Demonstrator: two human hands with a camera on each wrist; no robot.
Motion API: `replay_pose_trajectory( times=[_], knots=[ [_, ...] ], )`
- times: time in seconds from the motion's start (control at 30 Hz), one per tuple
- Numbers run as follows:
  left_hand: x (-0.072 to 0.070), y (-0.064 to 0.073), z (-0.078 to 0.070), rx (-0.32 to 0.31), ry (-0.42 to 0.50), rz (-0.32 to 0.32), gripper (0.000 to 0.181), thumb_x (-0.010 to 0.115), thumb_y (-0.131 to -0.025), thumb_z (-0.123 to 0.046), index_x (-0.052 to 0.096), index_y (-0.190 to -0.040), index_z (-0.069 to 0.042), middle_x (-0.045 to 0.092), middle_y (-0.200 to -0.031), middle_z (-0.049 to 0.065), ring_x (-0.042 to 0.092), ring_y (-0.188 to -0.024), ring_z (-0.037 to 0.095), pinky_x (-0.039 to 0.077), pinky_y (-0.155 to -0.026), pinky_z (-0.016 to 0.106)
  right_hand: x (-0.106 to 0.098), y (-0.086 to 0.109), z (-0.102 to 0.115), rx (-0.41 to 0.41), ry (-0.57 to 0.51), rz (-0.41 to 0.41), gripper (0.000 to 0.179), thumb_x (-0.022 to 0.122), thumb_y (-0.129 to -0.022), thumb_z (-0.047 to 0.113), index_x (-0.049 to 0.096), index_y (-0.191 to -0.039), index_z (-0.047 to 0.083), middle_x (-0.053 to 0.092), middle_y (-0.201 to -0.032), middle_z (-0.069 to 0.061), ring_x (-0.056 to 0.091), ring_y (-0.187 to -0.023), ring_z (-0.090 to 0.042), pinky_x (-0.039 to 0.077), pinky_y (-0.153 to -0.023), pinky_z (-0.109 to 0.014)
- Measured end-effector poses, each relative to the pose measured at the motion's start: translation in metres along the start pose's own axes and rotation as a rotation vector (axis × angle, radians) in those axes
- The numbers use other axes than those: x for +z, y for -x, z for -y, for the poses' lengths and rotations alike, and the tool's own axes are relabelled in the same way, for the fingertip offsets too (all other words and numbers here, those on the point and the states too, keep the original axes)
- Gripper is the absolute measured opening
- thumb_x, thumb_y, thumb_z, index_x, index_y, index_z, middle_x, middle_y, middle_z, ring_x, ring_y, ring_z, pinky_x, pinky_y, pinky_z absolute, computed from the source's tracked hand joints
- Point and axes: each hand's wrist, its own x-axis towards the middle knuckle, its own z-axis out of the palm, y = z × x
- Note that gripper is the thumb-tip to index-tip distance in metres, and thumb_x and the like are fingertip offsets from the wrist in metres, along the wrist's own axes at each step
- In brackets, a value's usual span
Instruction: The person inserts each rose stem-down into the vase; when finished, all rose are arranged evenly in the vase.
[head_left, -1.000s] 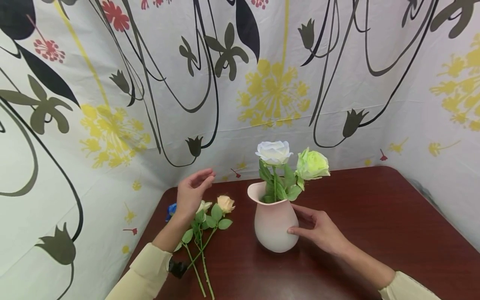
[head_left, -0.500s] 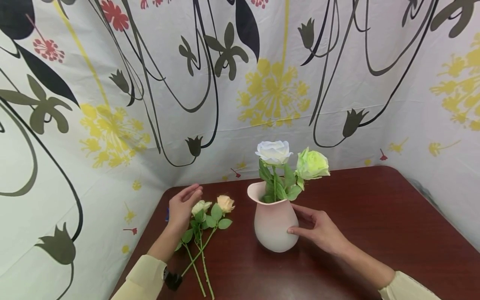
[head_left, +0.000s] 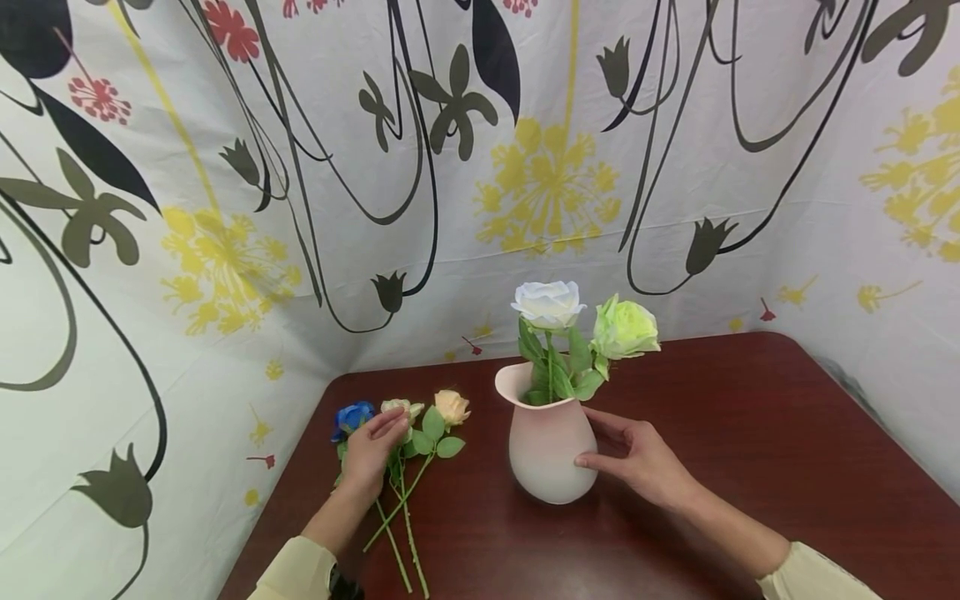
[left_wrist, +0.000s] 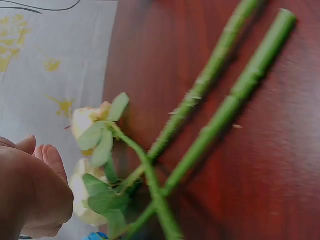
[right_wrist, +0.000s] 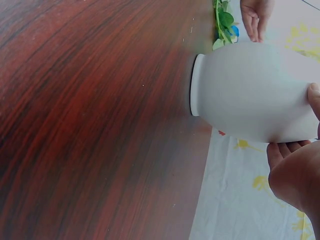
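My right hand (head_left: 648,467) grips the side of a pink-to-white vase (head_left: 551,458), thumb on the near side and fingers behind it. A white rose (head_left: 549,304) and a yellow-green rose (head_left: 626,327) stand in the vase, the green one leaning right. My left hand (head_left: 367,458) hovers over roses lying at the table's left, its fingers loosely bent and holding nothing. Under its fingertips is a cream rose (head_left: 396,406); a blue rose (head_left: 352,418) lies left of it and a peach rose (head_left: 452,408) right. In the right wrist view, the left hand's fingers (right_wrist: 255,25) point down.
The dark red wooden table (head_left: 720,408) ends at a white cloth backdrop (head_left: 465,200) printed with flowers. Green stems (head_left: 408,533) cross each other toward the table's near edge. In the left wrist view, their cut ends (left_wrist: 285,17) lie on the wood.
My left hand has come down and back toward the near side, onto the lying roses, and the blue rose shows more fully now. The right hand and vase have stayed still.
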Motion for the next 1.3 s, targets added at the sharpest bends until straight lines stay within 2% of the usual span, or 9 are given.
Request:
replay_pose_trajectory(
  times=[0.2,0.4,0.5,0.6,0.83,1.07,1.3],
  knots=[
    [-0.003,0.009,0.015,-0.020,-0.035,0.017,0.042,0.073,-0.103,-0.011,0.064,-0.141,0.006,0.069,-0.136,0.021,0.071,-0.113,0.019,0.054,-0.106,0.046,0.000,-0.001,0.000,0.004,-0.007,0.000,0.079,0.091,-0.087,0.027,0.056,-0.152,0.001,0.060,-0.150,-0.014,0.064,-0.130,-0.032,0.057,-0.100,-0.049],
    [-0.003,0.013,0.026,-0.024,-0.047,0.048,0.041,0.071,-0.103,-0.008,0.063,-0.140,0.008,0.069,-0.134,0.024,0.070,-0.118,0.029,0.057,-0.103,0.043,0.000,-0.001,-0.001,0.004,0.003,0.000,0.079,0.091,-0.087,0.029,0.056,-0.152,0.001,0.060,-0.150,-0.014,0.064,-0.130,-0.032,0.057,-0.099,-0.052],
    [-0.004,0.014,0.030,-0.007,-0.086,0.062,0.040,0.073,-0.103,-0.008,0.065,-0.138,0.007,0.070,-0.132,0.024,0.070,-0.118,0.029,0.058,-0.100,0.040,0.000,-0.001,-0.001,0.006,0.005,-0.003,0.079,0.091,-0.087,0.029,0.056,-0.152,0.001,0.060,-0.150,-0.014,0.064,-0.130,-0.032,0.057,-0.099,-0.053],
    [-0.004,0.015,0.033,0.030,-0.164,0.081,0.038,0.074,-0.102,-0.010,0.067,-0.135,0.007,0.072,-0.128,0.023,0.071,-0.118,0.033,0.060,-0.096,0.038,0.000,-0.001,-0.001,0.005,0.009,-0.006,0.079,0.091,-0.087,0.029,0.056,-0.152,0.001,0.061,-0.149,-0.014,0.064,-0.130,-0.031,0.057,-0.099,-0.054],
    [-0.003,0.017,0.037,0.073,-0.299,0.116,0.034,0.078,-0.098,-0.011,0.073,-0.128,0.004,0.076,-0.118,0.020,0.072,-0.112,0.034,0.060,-0.094,0.042,0.000,-0.001,-0.001,0.009,0.012,-0.006,0.079,0.092,-0.086,0.029,0.057,-0.151,0.001,0.062,-0.148,-0.014,0.065,-0.129,-0.031,0.057,-0.099,-0.053],
    [0.000,0.017,0.039,0.140,-0.418,0.144,0.026,0.083,-0.093,-0.006,0.076,-0.117,0.004,0.077,-0.107,0.017,0.076,-0.099,0.032,0.063,-0.080,0.036,0.000,-0.001,0.000,0.011,0.004,-0.001,0.079,0.091,-0.087,0.029,0.056,-0.152,0.002,0.061,-0.149,-0.014,0.063,-0.131,-0.031,0.056,-0.100,-0.054],
    [0.005,0.020,0.040,0.221,-0.565,0.140,0.021,0.084,-0.091,-0.006,0.077,-0.111,0.001,0.077,-0.100,0.012,0.075,-0.088,0.027,0.062,-0.075,0.037,0.000,-0.001,0.000,0.003,-0.008,0.002,0.078,0.091,-0.087,0.028,0.056,-0.152,0.001,0.060,-0.150,-0.014,0.063,-0.131,-0.033,0.056,-0.100,-0.053]
  ],
)
